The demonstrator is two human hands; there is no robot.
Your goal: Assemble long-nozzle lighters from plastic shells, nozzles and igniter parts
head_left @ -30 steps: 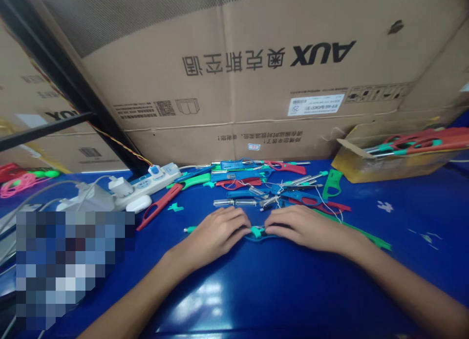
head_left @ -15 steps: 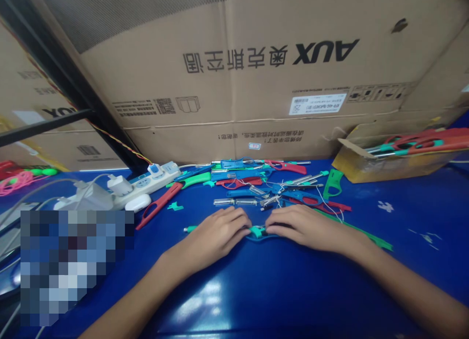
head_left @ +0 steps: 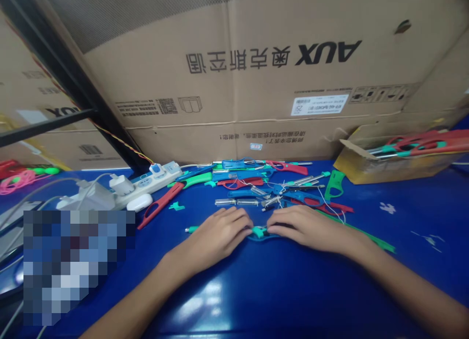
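Note:
Both hands meet over a partly assembled gas lighter point(head_left: 259, 232) on the blue table. A blue handle shell and a green trigger piece show between my fingertips, and the green-collared tip pokes out left of my wrist. My left hand point(head_left: 226, 227) is closed on its left part, fingers bent and pressed together. My right hand point(head_left: 297, 225) pinches the right end, where a small dark part shows. Much of the lighter is hidden under the hands. Just beyond lie clear tubes point(head_left: 236, 202), blue handle shells point(head_left: 242, 193) and thin white wires. A loose green trigger point(head_left: 176, 206) lies to the left.
An open cardboard box point(head_left: 397, 168) of red lighters stands at the right. At the left are a power strip point(head_left: 148, 182) with plugs, a white case point(head_left: 139, 202) and a red handle shell point(head_left: 161, 204). A large carton point(head_left: 238, 95) walls off the back.
The whole view has shifted very slightly. Both hands stay in the same place on the lighter, with no clear movement of its parts.

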